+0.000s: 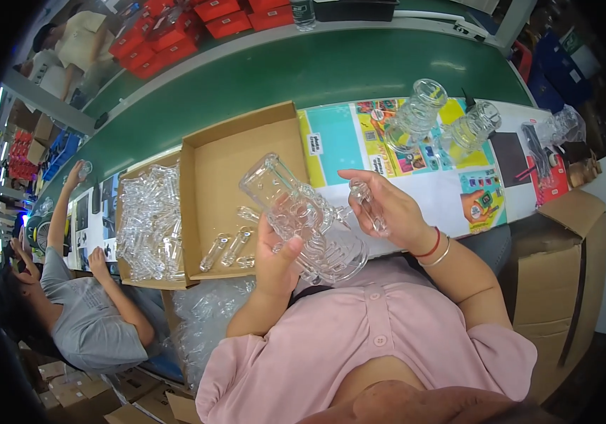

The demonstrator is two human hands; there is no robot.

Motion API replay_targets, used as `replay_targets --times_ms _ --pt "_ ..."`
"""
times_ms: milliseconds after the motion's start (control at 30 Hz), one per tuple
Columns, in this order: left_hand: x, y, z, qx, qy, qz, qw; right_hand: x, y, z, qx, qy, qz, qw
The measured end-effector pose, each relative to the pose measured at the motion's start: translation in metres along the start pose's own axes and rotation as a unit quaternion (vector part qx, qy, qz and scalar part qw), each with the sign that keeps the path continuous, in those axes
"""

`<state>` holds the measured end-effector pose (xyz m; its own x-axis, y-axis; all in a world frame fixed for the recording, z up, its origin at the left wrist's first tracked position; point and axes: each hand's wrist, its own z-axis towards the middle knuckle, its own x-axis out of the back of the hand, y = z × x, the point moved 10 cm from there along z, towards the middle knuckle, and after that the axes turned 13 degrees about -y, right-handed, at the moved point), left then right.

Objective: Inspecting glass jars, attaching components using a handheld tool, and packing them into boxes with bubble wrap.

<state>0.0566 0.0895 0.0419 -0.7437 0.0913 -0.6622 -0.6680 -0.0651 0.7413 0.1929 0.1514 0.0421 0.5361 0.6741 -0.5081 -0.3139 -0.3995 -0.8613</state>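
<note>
My left hand [276,258] is closed around the side of a clear glass water pipe [301,215], which is tilted with its wide mouth toward the upper left and its round base near my shirt. In my right hand [396,215], between thumb and fingers, is a small clear glass piece [368,201]. It sits at the pipe's side stem; whether it is inserted cannot be made out. Left of the pipe, a shallow cardboard tray [239,134] holds several small glass tubes [236,247] near its front edge.
A box of many small glass tubes [149,226] adjoins the tray. Two glass water pipes [416,116] stand on printed sheets at the back right. A cardboard carton [550,283] is at my right. At left, a co-worker in a grey shirt [98,325] reaches over the bench.
</note>
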Motion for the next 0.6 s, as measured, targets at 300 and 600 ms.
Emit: replay_targets --times_ms 300,600 --pt "-0.025 -0.013 -0.004 0.013 -0.02 0.033 0.999 -0.012 -0.027 -0.04 0.081 -0.004 -0.223 0.972" --pt "-0.039 -0.012 -0.01 0.008 -0.067 0.096 0.993 -0.032 -0.063 -0.066 0.168 0.021 -0.541 0.823"
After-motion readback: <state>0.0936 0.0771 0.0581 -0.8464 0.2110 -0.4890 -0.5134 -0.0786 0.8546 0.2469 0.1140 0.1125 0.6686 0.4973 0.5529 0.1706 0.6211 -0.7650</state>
